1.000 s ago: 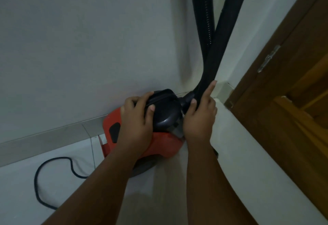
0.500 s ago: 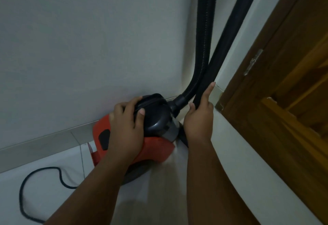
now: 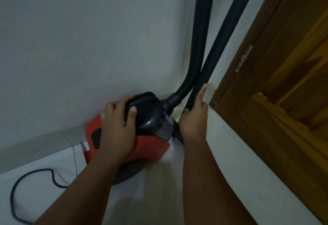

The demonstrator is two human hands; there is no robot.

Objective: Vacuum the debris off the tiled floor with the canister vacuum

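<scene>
An orange canister vacuum [image 3: 150, 147] with a black top handle stands on the white tiled floor [image 3: 44, 162] in the corner by the wall. My left hand [image 3: 118, 127] grips the black handle on its top. A ribbed black hose [image 3: 204, 38] rises from the vacuum's front. Beside it a smooth black wand tube [image 3: 225, 33] leans upward, and my right hand [image 3: 194, 116] is wrapped around its lower end. No debris shows on the floor.
The black power cord [image 3: 33, 176] loops over the floor at lower left. A grey skirting tile [image 3: 35, 146] runs along the white wall. A wooden door [image 3: 284, 100] with a metal hinge stands on the right.
The view has shifted, so the vacuum sits a little lower and more left. The hose and wand now stand apart, and my right hand has closed around the wand alone.
</scene>
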